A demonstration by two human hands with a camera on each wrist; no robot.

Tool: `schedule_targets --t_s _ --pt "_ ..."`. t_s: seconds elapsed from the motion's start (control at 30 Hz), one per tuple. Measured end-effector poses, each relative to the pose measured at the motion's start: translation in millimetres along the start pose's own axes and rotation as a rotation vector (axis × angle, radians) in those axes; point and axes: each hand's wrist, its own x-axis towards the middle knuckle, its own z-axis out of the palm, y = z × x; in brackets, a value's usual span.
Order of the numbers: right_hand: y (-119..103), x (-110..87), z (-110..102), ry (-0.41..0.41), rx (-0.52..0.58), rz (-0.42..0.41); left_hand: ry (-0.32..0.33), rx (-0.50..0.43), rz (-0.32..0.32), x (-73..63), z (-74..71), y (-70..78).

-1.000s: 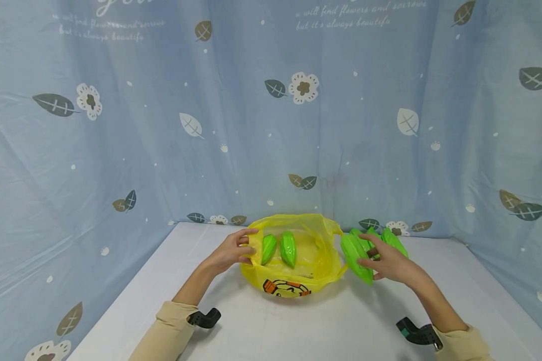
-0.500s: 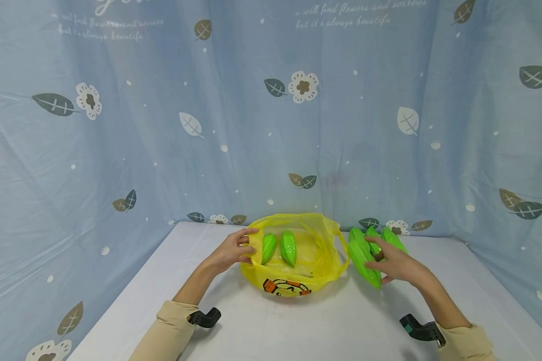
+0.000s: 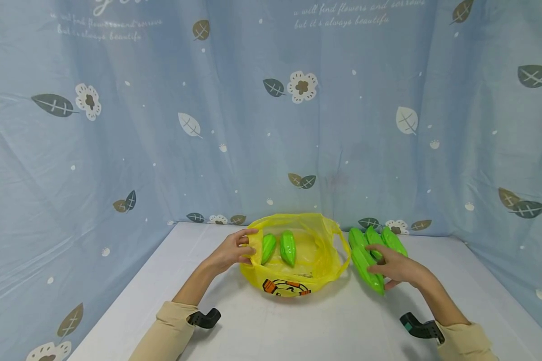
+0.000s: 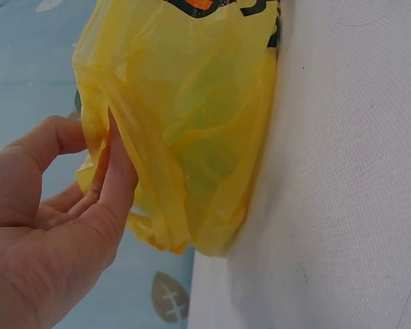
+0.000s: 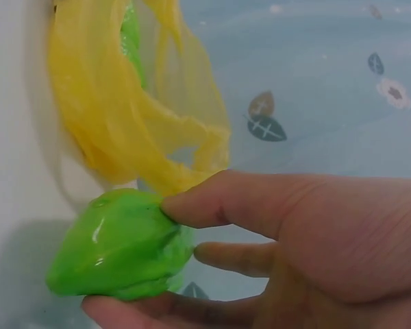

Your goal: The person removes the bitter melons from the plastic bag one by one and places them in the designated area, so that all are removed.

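Note:
A yellow plastic bag [image 3: 253, 273] stands open on the table, with two glossy green ridged fruits [image 3: 288, 248] visible inside. My left hand [image 3: 228, 253] holds the bag's left rim; in the left wrist view, the thin plastic [image 4: 151, 151] is folded between thumb and fingers. To the right of the bag, my right hand [image 3: 398, 268] grips another green ridged fruit [image 3: 367, 269] between thumb and fingers. The right wrist view shows this fruit's pointed end [image 5: 116, 247] facing away from the palm, just below the bag's handle [image 5: 205, 147].
Several more green fruits [image 3: 394, 241] lie behind the right hand, near the back of the white table [image 3: 298, 331]. A blue curtain [image 3: 235, 150] with leaf and flower prints hangs around the table. Black wrist mounts [image 3: 205, 318] sit on both sleeves.
My right hand has drawn the held fruit slightly rightward and toward the front, away from the bag's handle, which now shows as a free loop. My left hand keeps its place on the rim.

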Motion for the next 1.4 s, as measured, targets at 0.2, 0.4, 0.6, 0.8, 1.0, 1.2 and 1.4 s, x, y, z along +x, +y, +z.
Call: schedule_targets --t_s 0.2,0.4,0.6,0.8,1.0,1.2,1.4 --pt "4 1.5 0 -0.028 -0.003 0.033 0.002 0.0 -0.001 0.0 0.1 0.1" --pt "3 1.9 2 -0.03 -0.023 0.086 0.0 -0.009 -0.001 -0.7 0.7 0.5" --pt "4 2.8 3 -0.03 -0.041 0.112 -0.006 -0.007 0.007 -0.6 0.8 -0.4" --pt "7 3.2 5 -0.035 -0.033 0.13 -0.001 -0.002 0.007 0.2 1.1 -2.1" --pt "8 5.7 7 -0.011 -0.038 0.155 0.009 0.0 -0.003 1.9 0.9 -3.7" --pt "9 7.5 9 0.001 -0.046 0.162 0.008 0.0 0.0 2.2 0.6 -4.1" --pt "10 9.3 10 0.001 -0.054 0.162 0.008 0.003 0.003 2.4 0.7 -3.8"
